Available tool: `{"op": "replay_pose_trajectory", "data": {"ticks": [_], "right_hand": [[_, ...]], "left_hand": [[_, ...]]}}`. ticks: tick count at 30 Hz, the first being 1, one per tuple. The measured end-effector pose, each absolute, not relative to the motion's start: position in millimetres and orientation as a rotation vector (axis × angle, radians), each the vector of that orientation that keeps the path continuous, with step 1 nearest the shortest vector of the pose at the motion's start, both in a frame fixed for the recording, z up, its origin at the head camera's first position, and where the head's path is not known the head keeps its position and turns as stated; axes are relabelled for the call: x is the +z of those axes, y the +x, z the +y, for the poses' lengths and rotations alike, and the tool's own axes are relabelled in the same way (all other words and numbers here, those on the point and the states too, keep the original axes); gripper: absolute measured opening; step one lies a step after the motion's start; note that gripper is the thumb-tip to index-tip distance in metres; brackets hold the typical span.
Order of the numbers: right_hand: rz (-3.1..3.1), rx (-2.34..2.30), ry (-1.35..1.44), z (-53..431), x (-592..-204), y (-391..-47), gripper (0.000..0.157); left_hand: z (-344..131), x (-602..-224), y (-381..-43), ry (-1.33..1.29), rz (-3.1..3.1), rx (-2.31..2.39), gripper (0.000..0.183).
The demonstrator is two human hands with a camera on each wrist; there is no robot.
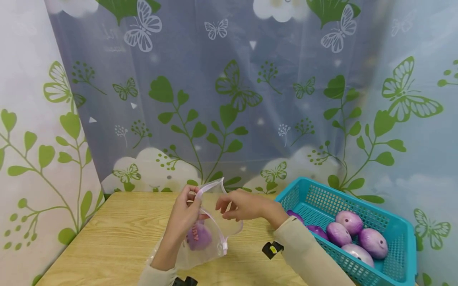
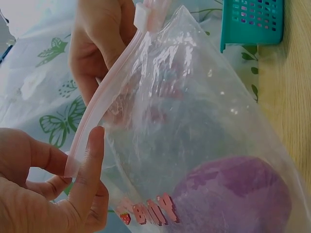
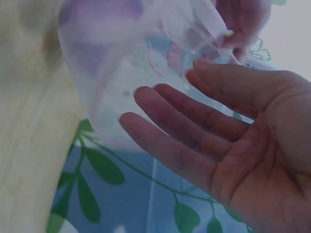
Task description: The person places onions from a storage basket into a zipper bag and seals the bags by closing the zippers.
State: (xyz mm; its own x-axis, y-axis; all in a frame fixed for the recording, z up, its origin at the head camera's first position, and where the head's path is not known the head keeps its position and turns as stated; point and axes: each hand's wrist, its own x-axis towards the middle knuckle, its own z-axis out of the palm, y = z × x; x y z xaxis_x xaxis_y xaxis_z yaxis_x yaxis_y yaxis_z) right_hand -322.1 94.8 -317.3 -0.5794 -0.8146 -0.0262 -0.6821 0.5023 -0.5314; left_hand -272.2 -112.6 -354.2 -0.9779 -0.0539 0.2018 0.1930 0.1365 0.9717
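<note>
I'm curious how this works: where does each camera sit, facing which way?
Head: worn there, facing forward and down at the bag and basket; left hand, right hand and sleeves show.
Left wrist: worn there, facing the bag; both hands show.
Right wrist: worn there, facing the bag; both hands show.
Head and left wrist both show the basket.

Teal basket cropped by head view's bottom edge, plastic bag blurred in right wrist view
</note>
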Motion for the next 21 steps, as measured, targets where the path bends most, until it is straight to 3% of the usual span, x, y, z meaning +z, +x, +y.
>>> {"op": "replay_pose_trajectory", "data": {"ticks": [13, 21], "right_hand": [[2.575, -0.585, -1.113, 147.3, -281.8, -327.6, 0.022], [2.630, -0.531, -0.958, 180.5, -280.1, -337.0, 0.021]], "left_hand": [[-110.8, -355.1, -272.5, -0.148, -2.192, -1.973, 0.014], [-109.9, -355.3, -272.0, -0.146, -2.201, -1.963, 0.015]]}}
